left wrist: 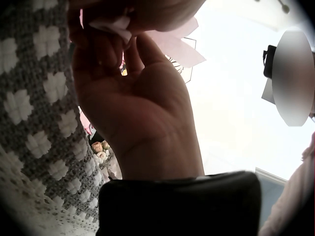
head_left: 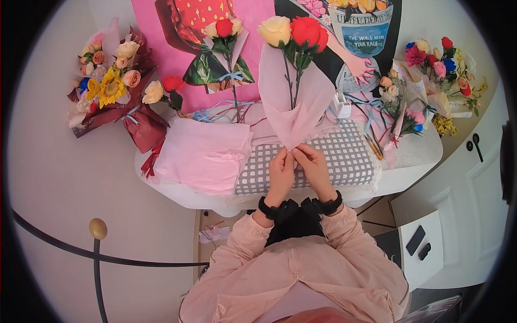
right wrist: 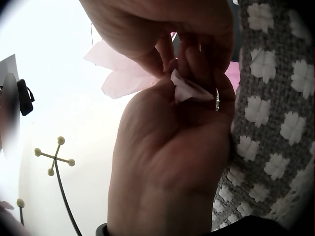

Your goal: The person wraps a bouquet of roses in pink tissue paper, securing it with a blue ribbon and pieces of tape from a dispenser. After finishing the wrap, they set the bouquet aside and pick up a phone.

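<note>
L hand (head_left: 281, 171) + R hand (head_left: 315, 169) pinch pink wrap (head_left: 293, 126) base | pink sheets (head_left: 202, 153) to L, wht box (head_left: 341, 110) to R | obstr: wrap hides lower stems (head_left: 297, 83) | ct: 1 crm rose (head_left: 274, 31) in wrap, 2 posters (head_left: 145, 27)

Mid-frame, head view: your left hand (head_left: 281, 171) and right hand (head_left: 314, 168) meet at the foot of the wrap (head_left: 293, 126), over the mat (head_left: 344, 161). Wrap reaches up from your fingers to upper centre, two roses (head_left: 309, 35) at its top, stems running down into it. Sheets (head_left: 202, 156) lie at the mat's left end, on the table (head_left: 417, 151). Bouquet (head_left: 110, 91), upper left; more flowers (head_left: 439, 70), upper right. Tools (head_left: 373, 146) just right of the mat. Posters (head_left: 369, 40) behind, along the top. Lower right, apart from your table: phone (head_left: 415, 240) on a stand (head_left: 425, 264).
</note>
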Tool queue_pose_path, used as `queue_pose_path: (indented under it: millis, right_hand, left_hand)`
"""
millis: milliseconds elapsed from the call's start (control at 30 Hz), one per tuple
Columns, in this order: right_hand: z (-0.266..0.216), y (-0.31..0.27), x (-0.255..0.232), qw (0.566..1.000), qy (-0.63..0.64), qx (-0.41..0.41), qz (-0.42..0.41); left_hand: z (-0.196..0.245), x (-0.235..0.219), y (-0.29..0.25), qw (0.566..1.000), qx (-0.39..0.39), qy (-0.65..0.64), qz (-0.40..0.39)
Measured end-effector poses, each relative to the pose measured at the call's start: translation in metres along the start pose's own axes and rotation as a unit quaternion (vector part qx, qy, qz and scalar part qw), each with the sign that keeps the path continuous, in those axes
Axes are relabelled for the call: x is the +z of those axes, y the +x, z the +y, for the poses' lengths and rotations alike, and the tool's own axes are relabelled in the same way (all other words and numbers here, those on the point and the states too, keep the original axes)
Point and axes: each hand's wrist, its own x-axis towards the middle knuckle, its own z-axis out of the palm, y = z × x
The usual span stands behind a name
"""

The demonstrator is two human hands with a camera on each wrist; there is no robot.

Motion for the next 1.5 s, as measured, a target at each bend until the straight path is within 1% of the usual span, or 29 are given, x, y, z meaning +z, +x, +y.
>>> queue_pose_path:
  millis: [67,167,267,367,467,567,667,867,900,1100,1167,1267,1367,1467,1500]
  right_hand:
    - [0.001,0.0,0.0,1.0,0.001,-0.003,-0.002]
    - [-0.002,0.0,-0.001,1.0,0.008,0.004,-0.005]
    - [-0.004,0.001,-0.003,0.999,0.021,0.021,-0.013]
    - [-0.008,0.003,-0.007,0.998,0.034,0.032,-0.029]
    - [-0.019,0.004,-0.008,0.997,0.04,0.048,-0.05]
    - [-0.016,0.008,-0.014,0.994,0.059,0.061,-0.07]
    - [-0.014,0.014,-0.022,0.988,0.093,0.089,-0.087]
    - [-0.016,0.018,-0.027,0.963,0.197,0.144,-0.118]
    - [-0.018,0.018,-0.027,0.957,0.212,0.154,-0.125]
    - [-0.027,0.016,-0.026,0.951,0.215,0.145,-0.169]
    - [-0.028,0.012,-0.024,0.955,0.21,0.149,-0.149]
    - [-0.023,0.001,-0.025,0.955,0.213,0.162,-0.127]
    - [-0.02,-0.009,-0.025,0.954,0.216,0.169,-0.121]
    - [-0.021,-0.014,-0.024,0.956,0.213,0.168,-0.111]
    - [-0.02,-0.015,-0.024,0.957,0.211,0.169,-0.105]
  left_hand:
    - [-0.001,0.0,0.0,1.0,0.007,-0.003,-0.003]
    - [0.013,0.005,-0.001,1.0,-0.004,-0.012,0.003]
    - [0.005,0.003,-0.001,1.0,0.001,-0.011,0.002]
    - [-0.008,-0.006,0.0,0.999,-0.028,-0.023,-0.037]
    - [0.011,-0.002,-0.003,0.997,-0.049,-0.031,-0.051]
    - [0.015,0.001,-0.002,0.995,-0.055,-0.059,-0.055]
    - [0.014,-0.006,0.0,0.989,-0.078,-0.052,-0.114]
    - [0.029,-0.013,0.002,0.977,-0.101,-0.063,-0.18]
    - [0.03,-0.015,0.002,0.975,-0.105,-0.067,-0.184]
    - [0.032,-0.016,-0.004,0.966,-0.14,-0.1,-0.193]
    - [0.028,-0.016,-0.006,0.96,-0.15,-0.125,-0.2]
    - [0.026,-0.018,-0.011,0.943,-0.178,-0.171,-0.225]
    - [0.036,-0.026,-0.015,0.894,-0.244,-0.265,-0.266]
    - [0.037,-0.032,-0.015,0.853,-0.277,-0.335,-0.29]
    - [0.035,-0.032,-0.016,0.86,-0.273,-0.323,-0.286]
